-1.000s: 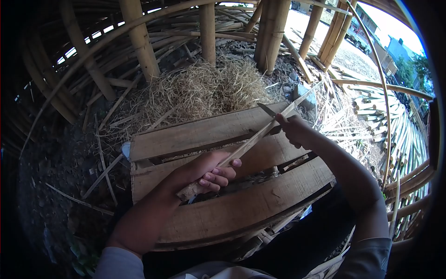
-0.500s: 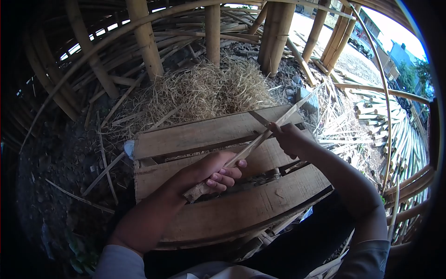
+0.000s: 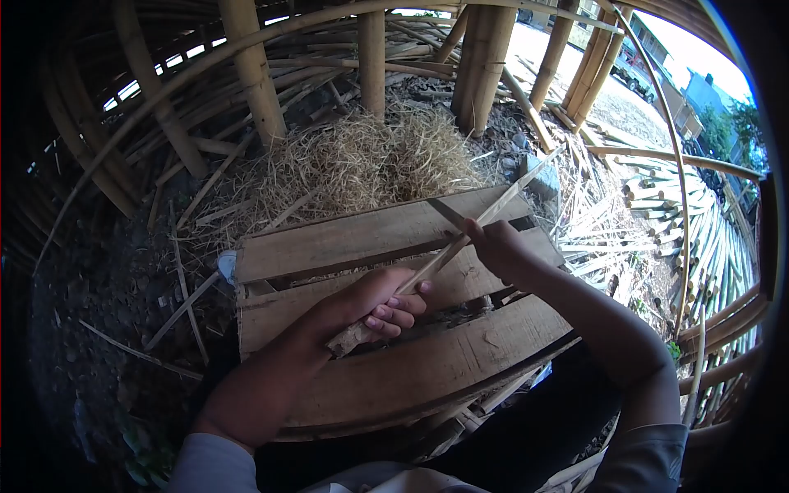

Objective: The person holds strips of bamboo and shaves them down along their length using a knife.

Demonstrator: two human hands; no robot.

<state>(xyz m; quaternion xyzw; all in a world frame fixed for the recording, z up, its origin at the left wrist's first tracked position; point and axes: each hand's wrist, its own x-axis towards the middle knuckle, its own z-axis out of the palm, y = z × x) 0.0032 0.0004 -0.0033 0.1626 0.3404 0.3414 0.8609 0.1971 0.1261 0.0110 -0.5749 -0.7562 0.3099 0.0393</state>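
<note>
Left fingers (image 3: 386,315) clamp a bamboo strip (image 3: 433,264) while right fingers (image 3: 478,233) grip what seems a knife (image 3: 446,212) across it.

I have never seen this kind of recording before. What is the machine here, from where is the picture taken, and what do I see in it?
There is no machine: these are a person's two bare hands. The camera is worn on the head and looks forward and down, so the forearms come in from the bottom.

The left hand grips the near end of a long, pale strip, probably bamboo. The right hand holds a knife; its blade crosses the strip at a slant.

Beneath are wooden planks with gaps between them. Small marks on the nearest plank are too unclear to name. Beyond lie a heap of curly shavings and upright poles.
</note>
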